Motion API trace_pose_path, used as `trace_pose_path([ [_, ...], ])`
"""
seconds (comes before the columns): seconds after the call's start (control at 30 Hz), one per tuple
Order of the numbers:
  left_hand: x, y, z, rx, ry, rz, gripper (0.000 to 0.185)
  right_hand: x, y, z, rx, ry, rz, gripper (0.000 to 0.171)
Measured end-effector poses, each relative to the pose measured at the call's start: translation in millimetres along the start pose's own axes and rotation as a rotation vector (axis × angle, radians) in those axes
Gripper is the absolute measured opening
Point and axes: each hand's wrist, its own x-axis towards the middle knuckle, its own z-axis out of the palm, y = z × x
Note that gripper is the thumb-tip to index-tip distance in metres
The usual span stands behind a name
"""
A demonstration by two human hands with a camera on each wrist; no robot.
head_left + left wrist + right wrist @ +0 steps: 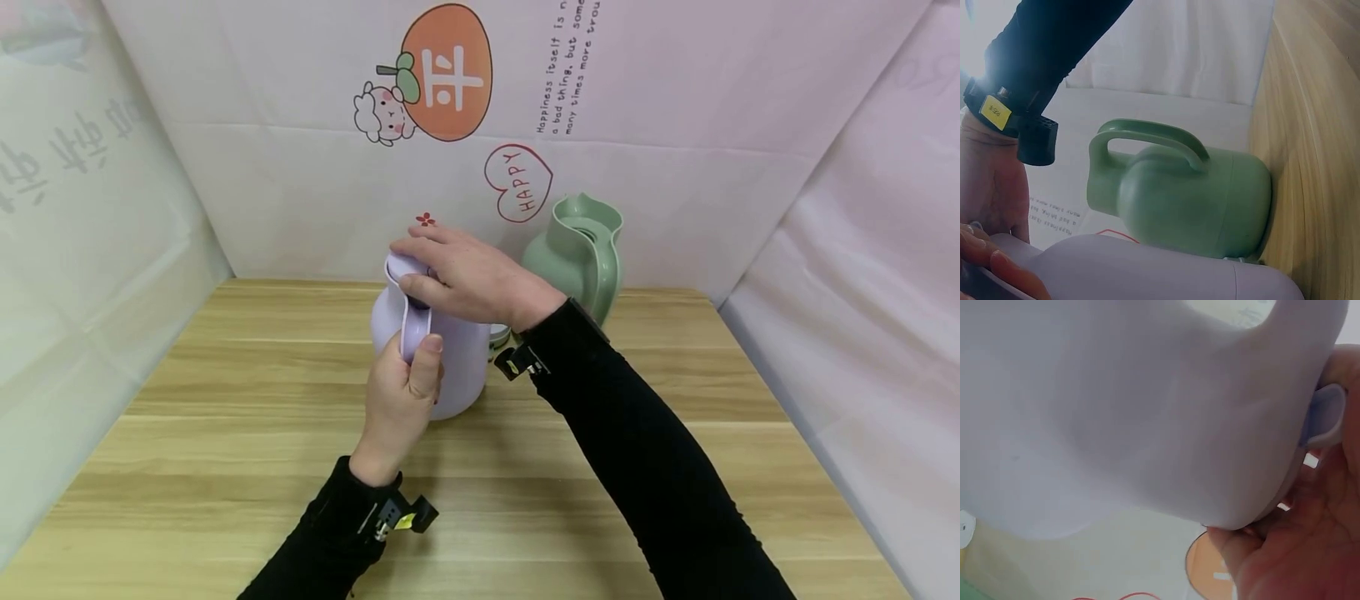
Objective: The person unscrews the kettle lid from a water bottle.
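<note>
A lilac thermos jug (465, 367) stands upright on the wooden table. My left hand (401, 400) grips its handle, thumb on top. Over the jug's mouth lies my right hand (472, 271), fingers and thumb spread across the lid (405, 265). In the right wrist view the right hand (1310, 550) curls around the rim, and a small lilac loop of the lid (1329, 419) shows by the palm. Most of the lid is hidden under that hand. In the left wrist view the left fingers (1013, 275) appear at the lower left corner, beside the jug.
A green thermos jug (566, 262) stands behind and right of the lilac one, partly covered by the right forearm. A small jar-like thing (498, 336) shows between the jugs. White printed cloth (300, 192) rises behind the table (225, 433) and at both sides.
</note>
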Motion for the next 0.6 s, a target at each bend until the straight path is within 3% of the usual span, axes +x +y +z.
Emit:
trace_pose_path([
  [0.17, -0.5, 0.2, -0.7, 0.007, 0.004, 0.004, 0.029, 3, -16, 0, -0.039, 0.034, 0.071, 0.048],
  [0.43, 0.3, -0.8, -2.5, 0.025, -0.002, -0.017, 0.028, 14, -46, 12, -0.272, 0.116, 0.238, 0.052],
  [0.6, 0.9, -0.7, -3.9, 0.030, -0.001, -0.028, 0.029, 19, -48, 19, -0.266, 0.155, 0.307, 0.052],
])
